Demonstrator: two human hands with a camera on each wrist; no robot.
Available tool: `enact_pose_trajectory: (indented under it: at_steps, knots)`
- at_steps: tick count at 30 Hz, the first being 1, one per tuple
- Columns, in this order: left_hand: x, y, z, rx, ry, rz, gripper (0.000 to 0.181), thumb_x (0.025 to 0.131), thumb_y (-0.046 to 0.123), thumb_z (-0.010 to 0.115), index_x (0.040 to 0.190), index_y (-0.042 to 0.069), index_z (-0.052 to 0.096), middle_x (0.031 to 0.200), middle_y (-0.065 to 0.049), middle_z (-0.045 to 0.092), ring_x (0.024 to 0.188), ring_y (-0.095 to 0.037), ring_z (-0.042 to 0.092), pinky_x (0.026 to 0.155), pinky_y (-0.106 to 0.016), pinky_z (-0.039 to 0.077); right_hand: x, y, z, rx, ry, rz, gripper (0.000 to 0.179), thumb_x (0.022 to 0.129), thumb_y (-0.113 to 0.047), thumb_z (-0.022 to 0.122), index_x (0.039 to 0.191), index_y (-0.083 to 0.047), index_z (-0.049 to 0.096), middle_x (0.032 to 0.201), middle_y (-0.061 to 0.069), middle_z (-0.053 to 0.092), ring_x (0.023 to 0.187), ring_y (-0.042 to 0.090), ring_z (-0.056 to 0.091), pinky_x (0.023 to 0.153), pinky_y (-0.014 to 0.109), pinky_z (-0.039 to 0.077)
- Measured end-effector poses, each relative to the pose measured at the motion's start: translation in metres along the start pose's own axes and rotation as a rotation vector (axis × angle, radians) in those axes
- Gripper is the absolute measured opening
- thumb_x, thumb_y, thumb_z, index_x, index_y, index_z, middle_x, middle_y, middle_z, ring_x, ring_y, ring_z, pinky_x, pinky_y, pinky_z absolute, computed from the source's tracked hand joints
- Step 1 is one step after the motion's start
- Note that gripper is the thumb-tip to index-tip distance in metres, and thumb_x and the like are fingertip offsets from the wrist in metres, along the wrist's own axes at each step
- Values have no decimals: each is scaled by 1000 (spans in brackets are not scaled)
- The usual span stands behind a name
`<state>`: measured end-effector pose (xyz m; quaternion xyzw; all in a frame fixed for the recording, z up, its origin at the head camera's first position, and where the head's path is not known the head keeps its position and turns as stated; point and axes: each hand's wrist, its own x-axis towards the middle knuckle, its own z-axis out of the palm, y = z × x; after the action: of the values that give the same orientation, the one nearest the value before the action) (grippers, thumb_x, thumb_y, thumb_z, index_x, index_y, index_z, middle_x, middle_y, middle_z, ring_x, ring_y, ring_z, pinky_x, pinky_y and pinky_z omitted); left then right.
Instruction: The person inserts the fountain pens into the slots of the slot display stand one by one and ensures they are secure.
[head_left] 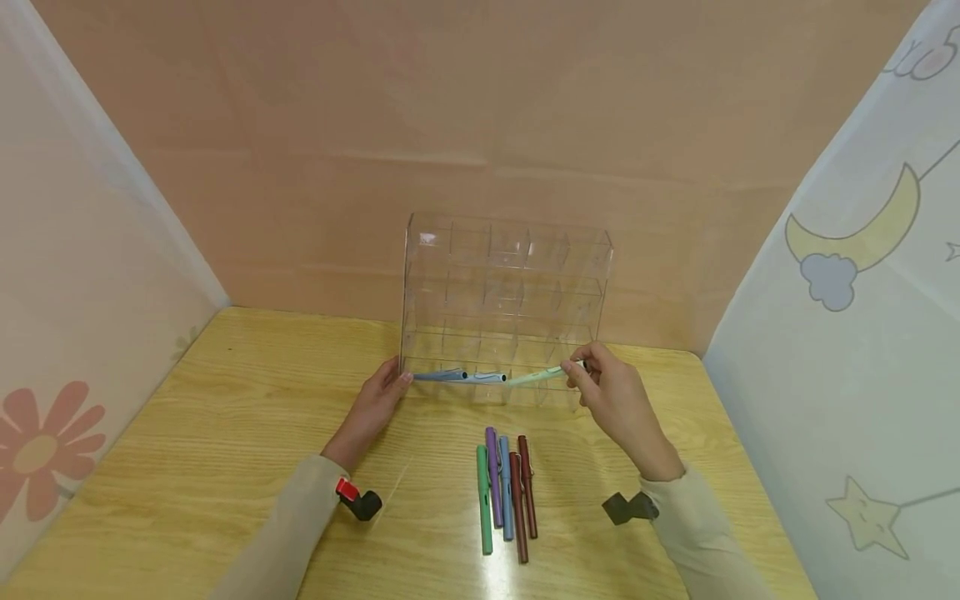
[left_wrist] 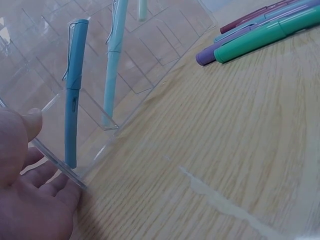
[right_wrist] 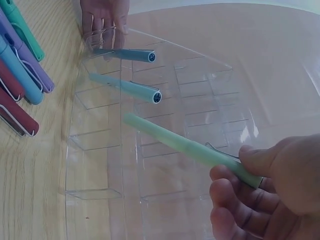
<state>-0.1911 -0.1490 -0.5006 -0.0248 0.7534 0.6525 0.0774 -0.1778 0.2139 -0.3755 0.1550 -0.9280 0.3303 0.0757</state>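
Observation:
A clear plastic pen rack (head_left: pixel 510 265) with rows of small compartments stands at the back of the table. My left hand (head_left: pixel 375 408) grips its lower left side wall, thumb on one face and fingers beyond the edge. Between thumb and fingers, my right hand (head_left: pixel 621 402) pinches a light green pen (right_wrist: pixel 182 145) near its clip end. That pen slants, its free end over the rack's bottom row. A blue pen (left_wrist: pixel 75 95) and a pale blue pen (left_wrist: pixel 113 62) sit side by side in the leftmost compartments of that row.
On the wooden table in front of the rack lie several loose pens: a green pen (head_left: pixel 484 500), a purple pen (head_left: pixel 492 475), a blue pen (head_left: pixel 506 487) and two dark red ones. Cloth walls enclose the table at the back and both sides.

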Motion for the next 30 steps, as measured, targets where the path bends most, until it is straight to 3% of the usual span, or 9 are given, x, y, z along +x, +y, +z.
enact_pose_trajectory:
  at_steps: [6, 20, 30]
  knots:
    - [-1, -1, 0, 2, 2, 14, 65, 116, 28, 47, 169, 1, 20, 176, -24, 23, 166, -40, 22, 134, -56, 24, 3, 0, 5, 11, 3, 0, 17, 110, -20, 62, 114, -3, 62, 87, 11, 76, 58, 15, 61, 49, 22, 46]
    - [-2, 0, 0, -5, 5, 13, 64, 116, 26, 47, 169, 1, 21, 177, -24, 21, 166, -39, 20, 134, -54, 24, 6, -2, 26, -69, -32, 8, 21, 109, -23, 62, 118, -3, 62, 94, 12, 79, 55, 7, 57, 45, 22, 37]
    - [-1, -1, 0, -7, 4, 2, 66, 116, 29, 47, 170, 2, 19, 177, -23, 22, 166, -39, 22, 134, -54, 24, 10, -3, 40, -74, -55, 23, 23, 109, -25, 63, 118, -4, 63, 93, 9, 80, 46, 8, 40, 43, 21, 30]
